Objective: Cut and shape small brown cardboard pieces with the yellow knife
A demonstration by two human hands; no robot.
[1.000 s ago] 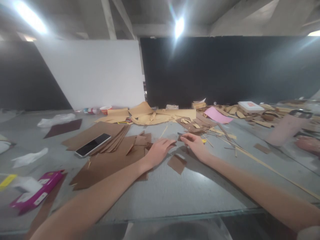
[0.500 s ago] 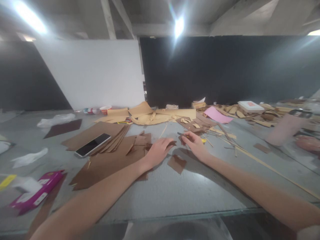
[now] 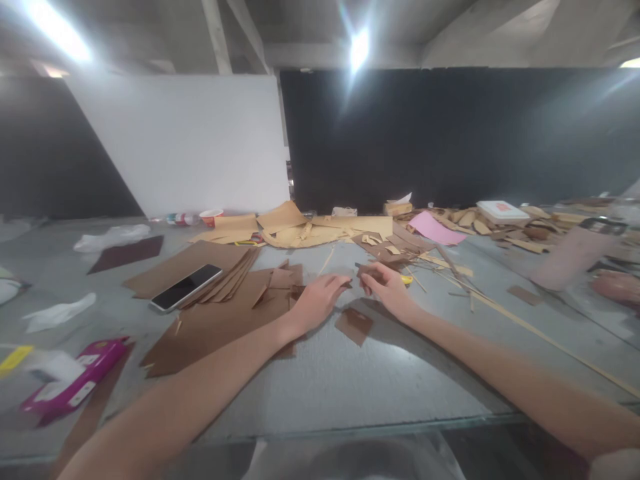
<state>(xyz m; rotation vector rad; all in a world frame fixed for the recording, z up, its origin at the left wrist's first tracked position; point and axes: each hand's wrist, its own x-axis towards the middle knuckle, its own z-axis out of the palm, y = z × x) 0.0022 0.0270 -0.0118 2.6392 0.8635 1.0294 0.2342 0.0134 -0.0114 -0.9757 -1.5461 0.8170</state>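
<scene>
My left hand (image 3: 320, 298) is closed, its fingertips pinching a small brown piece of sheet (image 3: 348, 284) above the table. Across from it, my right hand (image 3: 389, 288) curls around what looks like a utility knife (image 3: 407, 279). The yellow end of the knife shows behind the hand, and a thin dark tip pokes out past the fingers; the rest is hidden. Below and between both hands lies a small brown square (image 3: 355, 326), flat on the table. Large brown sheets (image 3: 210, 340) and a loose heap of cut brown pieces (image 3: 277, 283) are beside my left hand.
A phone (image 3: 187, 288) rests on stacked brown sheets. At the left is a purple packet (image 3: 77, 383). Tan offcuts (image 3: 325, 230), a pink sheet (image 3: 437, 228) and a white box (image 3: 501, 212) line the back. Long thin strips (image 3: 530, 327) stretch across the right side.
The fingers of my right hand have curled in slightly, and my left fingertips have shifted a little toward the right. The sheets and small square stay in place.
</scene>
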